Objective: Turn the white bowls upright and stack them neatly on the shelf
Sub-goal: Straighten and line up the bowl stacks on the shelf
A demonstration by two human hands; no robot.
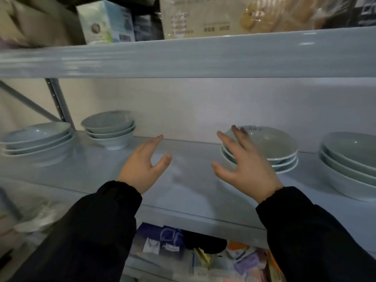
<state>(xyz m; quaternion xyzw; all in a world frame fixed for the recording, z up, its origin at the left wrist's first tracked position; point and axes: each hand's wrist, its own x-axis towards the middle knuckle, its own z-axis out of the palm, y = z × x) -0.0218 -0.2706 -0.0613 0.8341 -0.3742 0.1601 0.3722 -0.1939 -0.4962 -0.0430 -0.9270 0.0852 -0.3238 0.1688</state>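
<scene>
White bowls stand upright in four stacks along the pale shelf point(189, 192), each three bowls deep as far as I can see. The left stack point(36, 139) sits at the near left edge, blurred. The back stack point(109, 129) is just right of it and farther in, by the metal post point(59, 102). The middle stack point(274, 147) stands right of centre, toward the wall. The right stack point(350, 163) is cut off by the right edge.

Both hands hover over the bare stretch of shelf between the back stack and the middle stack, and neither holds anything. The left hand point(142, 163) has its fingers straight and together, pointing far and right, thumb spread; it is well apart from every stack. The right hand point(248, 165) is splayed wide, fingers fanned out. Its fingertips point(234, 129) cross in front of the left rim of the middle stack; whether they touch the top bowl I cannot tell. Its thumb points left, toward the other hand. Black sleeves point(97, 231) cover both arms to the wrist.

Overhead, the upper shelf point(203, 55) carries a printed box point(105, 21) and a clear bag point(244, 15) of something tan. Below the near edge, a lower level shows a jumble of packets point(203, 257).
</scene>
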